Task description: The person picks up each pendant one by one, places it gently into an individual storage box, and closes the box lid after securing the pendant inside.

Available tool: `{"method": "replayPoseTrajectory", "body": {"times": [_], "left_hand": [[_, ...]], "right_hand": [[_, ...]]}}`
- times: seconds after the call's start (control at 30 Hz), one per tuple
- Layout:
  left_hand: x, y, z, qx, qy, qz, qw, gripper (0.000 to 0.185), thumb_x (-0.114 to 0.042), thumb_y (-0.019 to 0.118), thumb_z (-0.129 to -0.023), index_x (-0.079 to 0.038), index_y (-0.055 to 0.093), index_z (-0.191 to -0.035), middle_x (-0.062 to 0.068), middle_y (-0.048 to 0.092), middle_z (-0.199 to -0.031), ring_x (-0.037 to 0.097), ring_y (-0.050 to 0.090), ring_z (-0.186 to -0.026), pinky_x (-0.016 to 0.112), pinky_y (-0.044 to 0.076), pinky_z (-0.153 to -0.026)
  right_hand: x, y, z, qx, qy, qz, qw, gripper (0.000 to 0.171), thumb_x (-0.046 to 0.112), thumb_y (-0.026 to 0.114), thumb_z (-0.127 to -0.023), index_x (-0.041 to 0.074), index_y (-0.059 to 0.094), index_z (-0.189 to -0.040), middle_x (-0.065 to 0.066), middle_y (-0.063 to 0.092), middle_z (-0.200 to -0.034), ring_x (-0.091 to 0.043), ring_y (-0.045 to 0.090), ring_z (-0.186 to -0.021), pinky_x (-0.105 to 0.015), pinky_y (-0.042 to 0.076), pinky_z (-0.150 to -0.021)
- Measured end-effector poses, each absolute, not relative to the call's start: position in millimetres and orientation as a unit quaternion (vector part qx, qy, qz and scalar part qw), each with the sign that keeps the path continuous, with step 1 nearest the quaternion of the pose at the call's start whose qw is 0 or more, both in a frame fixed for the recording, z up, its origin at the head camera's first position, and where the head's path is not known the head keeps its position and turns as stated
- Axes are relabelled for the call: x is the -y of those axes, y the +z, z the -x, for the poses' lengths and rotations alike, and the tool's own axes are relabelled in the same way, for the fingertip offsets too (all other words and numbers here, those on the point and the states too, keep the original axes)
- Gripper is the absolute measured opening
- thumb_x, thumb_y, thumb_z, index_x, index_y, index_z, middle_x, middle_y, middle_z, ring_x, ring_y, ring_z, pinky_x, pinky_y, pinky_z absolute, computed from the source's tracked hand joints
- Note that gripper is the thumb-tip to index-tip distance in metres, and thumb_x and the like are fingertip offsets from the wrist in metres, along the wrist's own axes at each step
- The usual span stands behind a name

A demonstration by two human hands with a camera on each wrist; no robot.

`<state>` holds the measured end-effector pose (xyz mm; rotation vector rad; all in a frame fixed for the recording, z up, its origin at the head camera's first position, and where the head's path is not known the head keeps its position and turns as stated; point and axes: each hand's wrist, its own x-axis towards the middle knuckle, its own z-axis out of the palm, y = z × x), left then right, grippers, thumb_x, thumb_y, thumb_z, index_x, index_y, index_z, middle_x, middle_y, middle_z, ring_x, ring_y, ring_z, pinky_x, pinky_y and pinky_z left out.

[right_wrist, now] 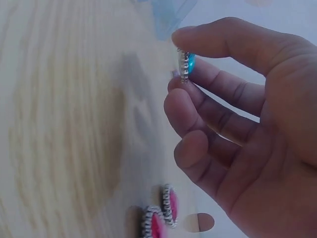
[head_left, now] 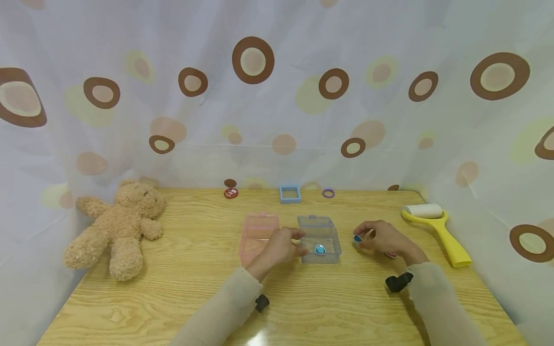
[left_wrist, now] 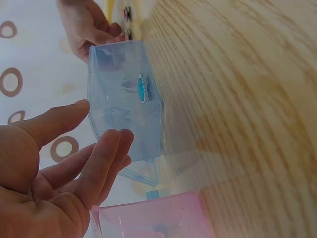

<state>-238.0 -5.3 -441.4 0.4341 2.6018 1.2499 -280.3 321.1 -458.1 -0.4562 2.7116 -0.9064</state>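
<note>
My right hand (head_left: pixel 383 236) is above the table, pinching a blue gem with a beaded silver edge (right_wrist: pixel 190 64) between thumb and fingers. A see-through bluish box (head_left: pixel 331 258) stands open just left of it, lid tipped back. Another blue gem (head_left: pixel 320 249) lies inside that box. At the box's left side is my left hand (head_left: pixel 279 249), thumb and fingers extended and apart, fingertips right by the wall. A see-through pink box (head_left: pixel 247 242), also open, is partly hidden behind the left hand. Two pink gems with beaded edges (right_wrist: pixel 170 205) lie on the table below the right hand.
A teddy bear (head_left: pixel 123 223) sits at the left. Toward the back lie a red round badge (head_left: pixel 231 193), a light blue square frame (head_left: pixel 290 201) and a purple ring (head_left: pixel 328 193). A yellow-handled roller (head_left: pixel 450 242) lies at the right, near the patterned curtain (head_left: pixel 281 105).
</note>
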Motion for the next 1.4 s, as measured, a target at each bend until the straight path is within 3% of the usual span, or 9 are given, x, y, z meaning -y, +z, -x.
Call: {"method": "replayPoseTrajectory", "body": {"times": [0.23, 0.8, 1.0, 1.4], "left_hand": [[5, -441, 238, -0.886, 0.425, -0.146, 0.113, 0.049, -0.016, 0.081, -0.084, -0.006, 0.066, -0.129, 0.016, 0.066, -0.131, 0.021, 0.074, -0.095, 0.037, 0.059, -0.087], [5, -440, 237, -0.886, 0.426, -0.142, 0.113, 0.049, -0.016, 0.081, -0.084, -0.005, 0.066, -0.129, 0.016, 0.066, -0.131, 0.02, 0.074, -0.095, 0.037, 0.059, -0.088], [5, -441, 237, -0.887, 0.424, -0.145, 0.112, 0.049, -0.016, 0.081, -0.084, -0.004, 0.066, -0.129, 0.016, 0.067, -0.131, 0.021, 0.074, -0.096, 0.038, 0.058, -0.091], [6, -441, 237, -0.882, 0.435, -0.141, 0.113, 0.05, -0.015, 0.082, -0.083, -0.004, 0.065, -0.13, 0.016, 0.066, -0.132, 0.02, 0.075, -0.097, 0.035, 0.059, -0.088]], "right_hand": [[-320, -450, 280, -0.922, -0.327, 0.175, 0.114, 0.036, 0.021, 0.074, -0.09, 0.008, 0.067, -0.123, -0.008, 0.068, -0.108, -0.014, 0.064, -0.082, -0.026, 0.053, -0.07], [-297, -432, 277, -0.909, -0.338, 0.222, 0.095, 0.036, 0.022, 0.075, -0.09, 0.009, 0.067, -0.123, -0.007, 0.068, -0.11, -0.012, 0.065, -0.081, -0.026, 0.054, -0.071], [-283, -430, 276, -0.902, -0.34, 0.245, 0.105, 0.039, 0.025, 0.074, -0.091, 0.008, 0.066, -0.124, -0.007, 0.068, -0.111, -0.011, 0.065, -0.077, -0.025, 0.054, -0.07], [-259, -438, 286, -0.891, -0.341, 0.27, 0.134, 0.033, 0.017, 0.075, -0.089, 0.007, 0.068, -0.12, -0.006, 0.07, -0.11, -0.013, 0.058, -0.072, -0.026, 0.051, -0.065]]}}
